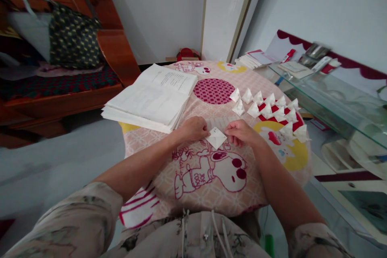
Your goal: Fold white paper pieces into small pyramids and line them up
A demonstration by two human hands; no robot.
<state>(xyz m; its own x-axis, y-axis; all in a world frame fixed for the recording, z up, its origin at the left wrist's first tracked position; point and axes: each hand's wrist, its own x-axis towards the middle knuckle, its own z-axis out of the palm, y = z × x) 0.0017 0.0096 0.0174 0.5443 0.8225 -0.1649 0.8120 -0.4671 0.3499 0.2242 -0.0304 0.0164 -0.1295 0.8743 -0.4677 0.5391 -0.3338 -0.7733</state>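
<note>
A small folded paper square, turned like a diamond, lies on the patterned tablecloth in front of me. My left hand pinches its left corner with the fingers curled. At its right corner, the thumb and forefinger of my right hand close on the edge. Crease lines and a bit of dark print show on the paper. To the right stand several folded white paper pieces, pointed at the top and set in rows. A thick stack of paper sheets, the upper ones printed, lies beyond my left hand.
The round table wears a pink cartoon tablecloth. A glass shelf holding a metal bowl and small items stands close on the right. On the left, a wooden bench carries a dark patterned bag. More papers lie at the far edge.
</note>
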